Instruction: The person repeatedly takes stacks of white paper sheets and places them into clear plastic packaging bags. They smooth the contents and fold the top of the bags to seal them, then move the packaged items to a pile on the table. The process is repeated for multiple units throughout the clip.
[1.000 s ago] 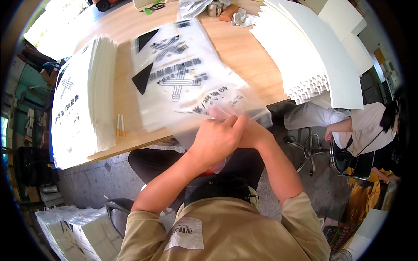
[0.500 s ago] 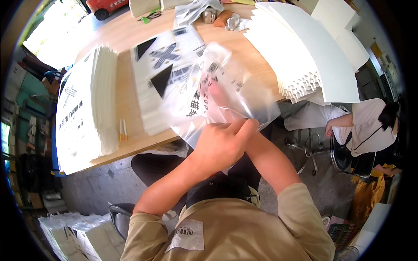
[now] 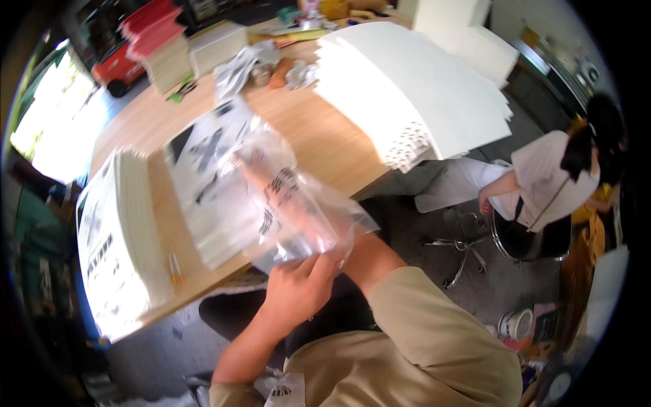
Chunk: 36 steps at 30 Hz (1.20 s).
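A clear plastic bag [image 3: 298, 197] with dark print is spread between my hands at the table's front edge. My left hand [image 3: 298, 288] is closed, pinching the bag's near edge. My right arm passes into the bag, and my right hand [image 3: 252, 168] shows through the plastic near its far end. Its fingers look stretched out and apart, though film and blur soften them. Beneath and beyond the bag lies a flat stack of similar printed clear bags [image 3: 203, 197], partly covered by it.
A thick printed stack [image 3: 122, 230] stands at the table's left, with two thin white sticks [image 3: 175, 268] beside it. Large white sheets [image 3: 420, 88] are piled at the right. Green-handled scissors [image 3: 182, 89] and crumpled plastic [image 3: 244, 64] lie at the back. A seated person [image 3: 549, 169] is at the right.
My right hand has pushed deeper into the bag, toward the far left. My left hand still grips the near edge. The view has shifted, showing more of the table's back.
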Each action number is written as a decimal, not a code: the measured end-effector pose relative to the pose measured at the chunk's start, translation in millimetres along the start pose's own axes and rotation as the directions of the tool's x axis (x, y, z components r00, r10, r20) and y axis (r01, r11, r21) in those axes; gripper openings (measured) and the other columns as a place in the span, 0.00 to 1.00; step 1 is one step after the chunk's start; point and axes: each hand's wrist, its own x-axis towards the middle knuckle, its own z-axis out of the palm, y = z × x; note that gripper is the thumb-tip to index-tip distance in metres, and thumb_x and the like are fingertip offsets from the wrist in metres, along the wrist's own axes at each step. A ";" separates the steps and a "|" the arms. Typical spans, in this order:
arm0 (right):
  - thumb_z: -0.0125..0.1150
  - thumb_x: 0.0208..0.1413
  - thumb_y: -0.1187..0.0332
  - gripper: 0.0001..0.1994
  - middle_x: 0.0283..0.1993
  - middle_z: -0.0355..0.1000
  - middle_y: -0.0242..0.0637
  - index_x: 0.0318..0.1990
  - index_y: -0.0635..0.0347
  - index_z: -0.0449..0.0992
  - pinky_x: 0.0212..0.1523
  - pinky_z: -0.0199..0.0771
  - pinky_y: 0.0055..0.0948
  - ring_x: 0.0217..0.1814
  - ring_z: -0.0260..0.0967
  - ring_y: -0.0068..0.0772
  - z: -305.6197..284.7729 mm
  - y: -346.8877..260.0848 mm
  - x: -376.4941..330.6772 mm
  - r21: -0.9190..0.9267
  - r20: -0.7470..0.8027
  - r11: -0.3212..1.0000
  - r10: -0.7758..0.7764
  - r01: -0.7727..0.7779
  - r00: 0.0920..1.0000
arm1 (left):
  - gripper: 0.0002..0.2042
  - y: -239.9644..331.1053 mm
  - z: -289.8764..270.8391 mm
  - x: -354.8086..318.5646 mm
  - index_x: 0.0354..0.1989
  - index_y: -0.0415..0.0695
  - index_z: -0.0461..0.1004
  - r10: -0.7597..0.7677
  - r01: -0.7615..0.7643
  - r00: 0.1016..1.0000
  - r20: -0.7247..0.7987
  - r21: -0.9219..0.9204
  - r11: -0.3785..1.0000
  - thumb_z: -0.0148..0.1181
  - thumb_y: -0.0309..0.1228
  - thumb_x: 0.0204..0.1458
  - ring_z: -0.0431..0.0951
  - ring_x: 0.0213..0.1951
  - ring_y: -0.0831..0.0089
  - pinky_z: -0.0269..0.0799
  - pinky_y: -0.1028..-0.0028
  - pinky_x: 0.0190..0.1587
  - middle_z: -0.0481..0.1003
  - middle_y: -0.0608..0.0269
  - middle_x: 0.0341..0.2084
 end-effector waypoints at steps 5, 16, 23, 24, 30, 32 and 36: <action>0.56 0.64 0.57 0.31 0.68 0.57 0.48 0.67 0.68 0.55 0.71 0.53 0.30 0.73 0.52 0.39 56.8 -40.6 -5.4 0.111 -0.185 0.939 0.341 -0.325 0.922 | 0.06 -3.0 -1.4 -9.8 0.34 0.45 0.74 -0.039 0.039 0.999 0.016 0.013 0.999 0.64 0.23 0.50 0.76 0.18 0.59 0.70 0.66 0.22 0.77 0.61 0.20; 0.53 0.65 0.57 0.36 0.70 0.56 0.54 0.72 0.66 0.47 0.71 0.52 0.33 0.73 0.53 0.48 82.2 -17.1 31.3 0.126 -0.048 0.978 -0.159 0.164 0.986 | 0.08 -22.1 -5.0 -5.1 0.35 0.45 0.74 -0.056 0.051 0.998 0.027 0.140 0.989 0.63 0.21 0.46 0.75 0.19 0.60 0.68 0.65 0.23 0.75 0.62 0.20; 0.55 0.62 0.62 0.28 0.67 0.56 0.52 0.66 0.65 0.56 0.67 0.54 0.34 0.70 0.54 0.48 67.8 -20.8 -36.2 0.023 -0.001 0.976 0.219 -0.219 0.976 | 0.06 -41.5 -14.2 -0.1 0.34 0.45 0.75 -0.120 0.113 0.993 0.005 0.293 0.949 0.63 0.22 0.48 0.74 0.18 0.60 0.68 0.66 0.23 0.75 0.63 0.20; 0.55 0.62 0.63 0.27 0.66 0.57 0.52 0.65 0.65 0.56 0.66 0.55 0.34 0.69 0.55 0.48 70.4 -14.9 -37.0 -0.007 0.020 0.972 0.235 -0.234 0.972 | 0.06 -51.4 -13.5 3.6 0.34 0.45 0.75 -0.159 0.155 0.987 -0.016 0.330 0.931 0.63 0.22 0.49 0.74 0.18 0.60 0.68 0.66 0.23 0.75 0.63 0.21; 0.55 0.60 0.67 0.22 0.59 0.63 0.52 0.59 0.65 0.62 0.60 0.61 0.36 0.64 0.61 0.49 75.1 -13.1 -31.2 -0.002 0.034 0.968 0.251 -0.251 0.967 | 0.04 -50.9 -22.8 8.5 0.34 0.46 0.76 -0.159 0.163 0.986 -0.040 0.337 0.927 0.62 0.23 0.51 0.74 0.19 0.61 0.69 0.67 0.24 0.75 0.64 0.20; 0.55 0.59 0.68 0.20 0.57 0.65 0.52 0.57 0.65 0.64 0.58 0.62 0.37 0.62 0.63 0.49 82.2 -8.4 -21.2 -0.027 0.046 0.974 0.226 -0.225 0.973 | 0.05 -46.1 -27.6 17.2 0.34 0.46 0.76 -0.125 0.133 0.991 -0.046 0.331 0.934 0.62 0.23 0.51 0.74 0.19 0.61 0.69 0.68 0.24 0.75 0.63 0.21; 0.54 0.57 0.71 0.16 0.52 0.69 0.52 0.53 0.64 0.68 0.55 0.66 0.39 0.58 0.67 0.49 62.9 -1.0 -15.4 -0.264 0.064 0.930 0.281 -0.255 0.958 | 0.04 -54.5 -25.1 29.2 0.35 0.45 0.76 -0.118 0.128 0.992 -0.050 0.383 0.915 0.62 0.23 0.52 0.75 0.20 0.60 0.69 0.67 0.24 0.76 0.62 0.22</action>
